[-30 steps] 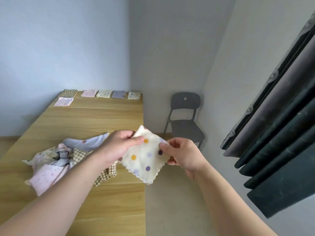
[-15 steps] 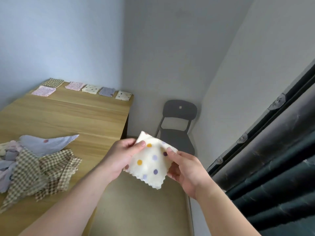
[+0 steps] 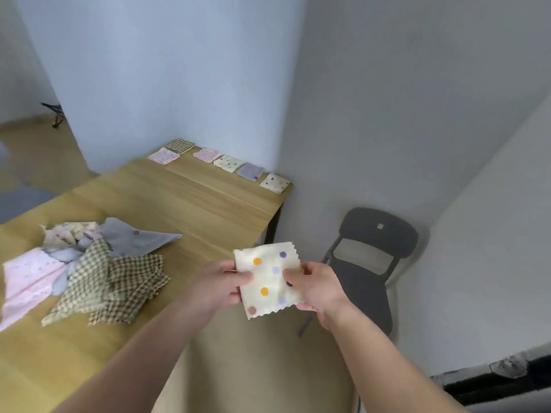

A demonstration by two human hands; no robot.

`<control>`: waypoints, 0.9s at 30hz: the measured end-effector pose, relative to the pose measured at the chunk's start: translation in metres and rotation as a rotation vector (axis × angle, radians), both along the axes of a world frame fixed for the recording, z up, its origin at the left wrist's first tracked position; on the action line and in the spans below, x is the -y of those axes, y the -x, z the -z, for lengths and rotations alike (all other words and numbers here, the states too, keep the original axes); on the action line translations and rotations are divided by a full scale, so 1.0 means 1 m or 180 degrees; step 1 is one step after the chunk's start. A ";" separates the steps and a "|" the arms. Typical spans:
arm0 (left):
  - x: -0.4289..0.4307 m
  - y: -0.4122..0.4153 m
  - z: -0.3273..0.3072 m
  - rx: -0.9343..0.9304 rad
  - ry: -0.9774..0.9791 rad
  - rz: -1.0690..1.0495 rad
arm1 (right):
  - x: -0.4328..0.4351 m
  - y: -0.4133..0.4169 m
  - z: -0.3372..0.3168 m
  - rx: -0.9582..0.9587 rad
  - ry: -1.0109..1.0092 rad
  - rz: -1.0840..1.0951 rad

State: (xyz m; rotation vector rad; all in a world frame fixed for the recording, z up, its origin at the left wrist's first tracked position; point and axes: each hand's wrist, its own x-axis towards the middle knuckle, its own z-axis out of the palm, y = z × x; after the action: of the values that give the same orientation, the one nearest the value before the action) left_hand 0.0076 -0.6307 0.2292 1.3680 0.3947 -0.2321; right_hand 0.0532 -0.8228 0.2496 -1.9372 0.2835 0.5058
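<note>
Polka-dot cloth square (image 3: pixel 269 278) held in air just off table's (image 3: pixel 190 204) right edge, above floor; left hand (image 3: pixel 222 283) pinches left side, right hand (image 3: pixel 313 286) pinches right side. Loose cloth pile (image 3: pixel 89 269) near left edge; folded squares (image 3: pixel 226 163) along far edge; chair (image 3: pixel 366 269) beyond right hand.

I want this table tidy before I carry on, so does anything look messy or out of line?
Yes. The heap of loose cloths on the table lies crumpled and overlapping. At the far edge, one folded pink cloth sits in front of the checked one, breaking the row.
</note>
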 end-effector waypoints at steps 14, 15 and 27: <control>-0.037 -0.211 0.093 -0.0599 -0.0046 -0.1331 | -0.063 -0.255 0.067 0.0286 0.0679 -0.0992; -0.037 -0.229 0.097 -0.0600 -0.0104 -0.1321 | -0.064 -0.272 0.072 0.0346 0.0722 -0.0957; -0.043 -0.426 0.156 -0.0692 -0.1117 -0.0503 | -0.075 -0.481 0.162 0.0758 0.1182 -0.1530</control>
State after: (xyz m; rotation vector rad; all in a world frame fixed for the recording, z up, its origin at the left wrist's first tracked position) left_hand 0.4334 -0.5872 0.0736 1.6515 0.7493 -0.1864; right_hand 0.5340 -0.7481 0.0872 -2.4163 -0.2698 0.5510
